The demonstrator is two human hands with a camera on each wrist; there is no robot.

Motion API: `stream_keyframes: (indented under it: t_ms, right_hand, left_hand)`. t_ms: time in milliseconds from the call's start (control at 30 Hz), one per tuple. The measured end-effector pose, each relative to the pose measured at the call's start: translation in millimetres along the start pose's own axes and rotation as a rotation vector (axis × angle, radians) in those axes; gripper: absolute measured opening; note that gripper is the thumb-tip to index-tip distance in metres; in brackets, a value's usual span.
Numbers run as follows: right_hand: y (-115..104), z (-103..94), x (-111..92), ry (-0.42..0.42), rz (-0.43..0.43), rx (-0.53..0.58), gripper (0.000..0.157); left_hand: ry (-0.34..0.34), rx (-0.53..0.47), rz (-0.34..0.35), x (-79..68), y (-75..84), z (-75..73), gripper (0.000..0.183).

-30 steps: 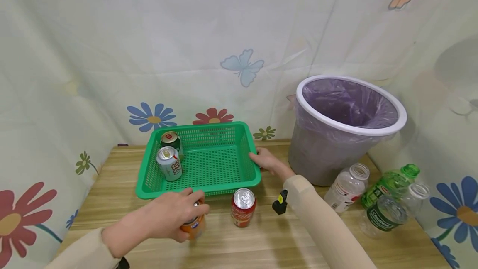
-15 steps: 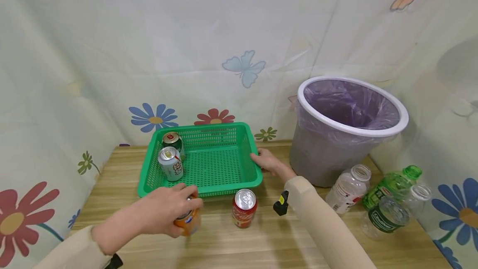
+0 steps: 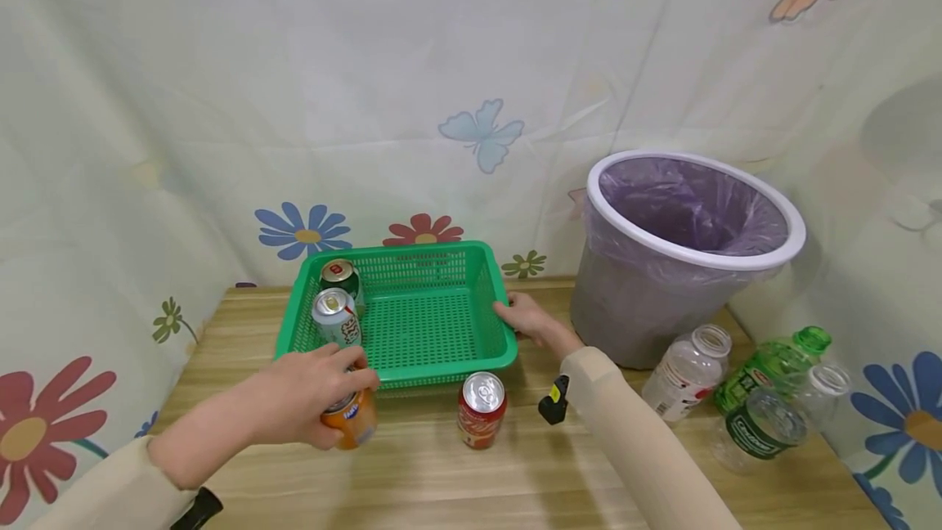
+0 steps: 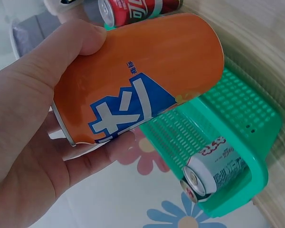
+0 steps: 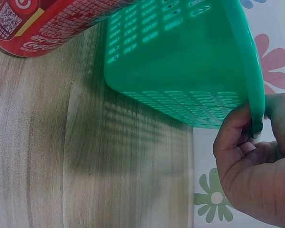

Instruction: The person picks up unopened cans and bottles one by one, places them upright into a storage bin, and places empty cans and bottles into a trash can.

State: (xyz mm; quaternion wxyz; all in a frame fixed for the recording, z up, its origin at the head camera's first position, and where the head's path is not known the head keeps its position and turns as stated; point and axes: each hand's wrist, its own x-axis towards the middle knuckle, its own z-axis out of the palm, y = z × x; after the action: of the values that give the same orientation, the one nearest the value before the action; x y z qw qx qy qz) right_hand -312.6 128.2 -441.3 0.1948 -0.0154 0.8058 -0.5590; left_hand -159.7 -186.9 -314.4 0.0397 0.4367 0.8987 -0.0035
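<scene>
My left hand (image 3: pixel 309 391) grips an orange Fanta can (image 4: pixel 147 71) from above, thumb on one side and fingers on the other. The can is just in front of the green plastic basket (image 3: pixel 441 372), near its front left corner. With thumb and fingers, my right hand (image 5: pixel 256 156) pinches the rim at the basket's right end. Inside the basket, a white can (image 3: pixel 336 319) and a dark green can (image 3: pixel 340 275) stand at the left end. A red Coca-Cola can (image 3: pixel 482 411) stands upright on the table before the basket, between my two hands.
A grey bin (image 3: pixel 625 309) with a purple liner stands at the back right. Before it are a clear bottle with a red and white label (image 3: pixel 684 375), a green bottle (image 3: pixel 765 366) and a clear bottle with a dark green label (image 3: pixel 758 428). Flowered cloth (image 3: pixel 368 105) surrounds the wooden table (image 3: pixel 456 489).
My left hand has carried the orange can leftward and slightly toward the basket's front left corner. My right hand keeps its hold on the basket's rim.
</scene>
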Motion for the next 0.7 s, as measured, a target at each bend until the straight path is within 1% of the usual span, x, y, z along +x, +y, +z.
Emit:
stream_keyframes:
  t_ms: [133,300,533,700]
  right_hand:
    - [0,-1.1,1,-0.002,0.005,0.002,0.037]
    - [-1,-1.0,2,-0.009,0.007,0.002,0.038]
    - [0,-0.5,3,0.001,0.013,0.004,0.036]
    - [2,-0.7,5,0.001,0.015,-0.003,0.036]
  left_hand:
    - [0.008,-0.020,-0.023,-3.9,-4.8,-4.9,0.050]
    - [-0.006,-0.059,-0.055,-7.9,-12.3,-10.1,0.048]
    - [0.027,-0.048,-0.078,-12.7,-23.7,-18.3,0.048]
    - [0.030,-0.064,-0.109,-13.9,-32.1,-24.6,0.046]
